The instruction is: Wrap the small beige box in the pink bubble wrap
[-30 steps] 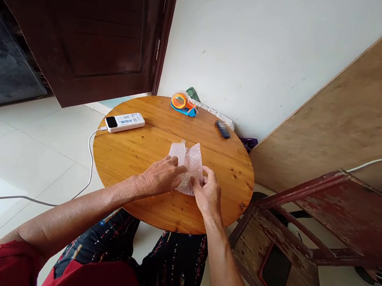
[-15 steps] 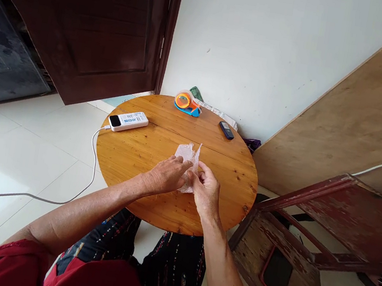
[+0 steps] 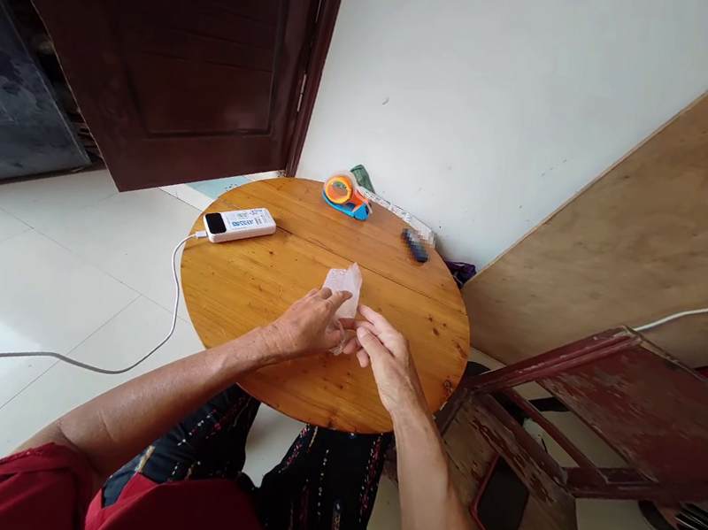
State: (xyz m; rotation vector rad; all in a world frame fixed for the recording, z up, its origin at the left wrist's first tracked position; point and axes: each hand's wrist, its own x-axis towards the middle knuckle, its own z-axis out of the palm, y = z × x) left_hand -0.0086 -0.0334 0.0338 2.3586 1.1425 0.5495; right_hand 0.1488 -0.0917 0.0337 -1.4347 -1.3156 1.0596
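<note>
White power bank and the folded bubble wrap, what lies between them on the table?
Nothing: in the head view only bare wood of the round wooden table separates the white rectangular power bank from the clear folded bubble wrap.

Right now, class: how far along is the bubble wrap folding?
Done: the bubble wrap is folded into a small packet. In hand: the left hand grips its near end, the right hand presses flat. Left, perhaps: taping; the tape dispenser sits untouched.

I see a round wooden table on glossy white floor tiles, a white wall and dark brown door behind it, a plywood board and worn red wooden frame at right.
</note>
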